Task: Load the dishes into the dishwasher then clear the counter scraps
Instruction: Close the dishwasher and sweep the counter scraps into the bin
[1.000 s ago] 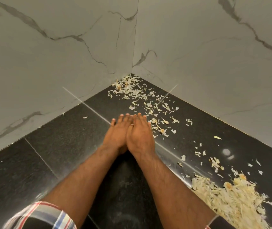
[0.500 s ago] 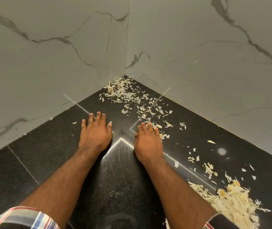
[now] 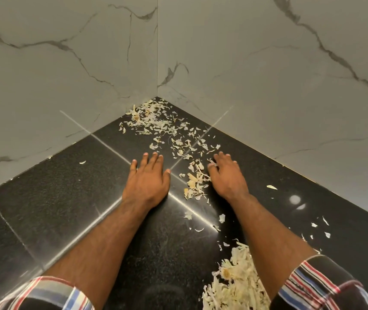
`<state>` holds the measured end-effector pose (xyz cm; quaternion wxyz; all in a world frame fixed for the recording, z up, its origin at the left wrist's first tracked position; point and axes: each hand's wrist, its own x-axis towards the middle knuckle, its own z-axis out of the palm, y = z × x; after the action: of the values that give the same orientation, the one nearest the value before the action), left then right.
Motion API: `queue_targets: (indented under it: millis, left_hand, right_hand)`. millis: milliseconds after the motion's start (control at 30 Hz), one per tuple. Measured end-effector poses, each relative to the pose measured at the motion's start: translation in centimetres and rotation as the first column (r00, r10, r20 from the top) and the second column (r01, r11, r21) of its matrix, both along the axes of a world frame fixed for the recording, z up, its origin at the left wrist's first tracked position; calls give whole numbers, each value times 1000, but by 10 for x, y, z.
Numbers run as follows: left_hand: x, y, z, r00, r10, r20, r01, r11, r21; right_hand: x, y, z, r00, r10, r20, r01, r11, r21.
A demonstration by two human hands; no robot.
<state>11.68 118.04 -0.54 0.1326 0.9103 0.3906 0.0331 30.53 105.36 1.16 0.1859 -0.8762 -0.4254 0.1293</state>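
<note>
Head cam only, counter corner, scrap-clearing stage; no dishes or dishwasher in view, so I can't judge that half of the task. L to R: the left hand (image 3: 147,182) lies flat, palm down on the black counter (image 3: 51,198), fingers straight and a bit spread, holding nothing; bare stone under it, one stray flake (image 3: 82,162) well off to its left. Between the hands sits a small clump of scraps (image 3: 195,181), touching the thumb side of the right hand (image 3: 227,177). Right hand also palm down but fingers bent slightly, tips resting among the flakes, raking not pinching; I see nothing gripped. Key relation: the scrap trail (image 3: 167,133) runs as a long band from the wall corner diagonally toward me and to the right, ending in the big pile (image 3: 236,285) near the right forearm at frame bottom. So the uncollected stuff lies ahead of both hands, i.e. beyond the fingertips, and slightly nearer the right one. My read: next move = reach fwd into the corner, cup both hands, drag back along that band toward the big pile. Risk: thin flakes slip under straight fingers.
</note>
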Motion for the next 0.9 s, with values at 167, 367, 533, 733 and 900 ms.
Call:
queue_targets:
  millis: [167, 367, 533, 733, 900]
  left_hand:
    - [-2, -2, 0, 999, 21, 43, -20, 1000, -19]
    - [-1, 0, -2, 995, 48, 82, -47, 999, -6]
    - [0, -1, 0, 994, 66, 83, -65, 998, -19]
    - [0, -1, 3, 994, 62, 85, -59, 998, -33]
    - [-4, 13, 4, 981, 87, 174, -70, 993, -98]
  right_hand:
    - [-19, 6, 4, 984, 161, -73, -147, 974, 171]
    - [12, 19, 2, 987, 149, -63, -141, 982, 126]
    - [-12, 25, -8, 943, 324, -72, -310, 938, 156]
    - [-3, 40, 9, 979, 191, -78, -167, 955, 245]
    - [26, 66, 16, 995, 95, -28, -89, 982, 165]
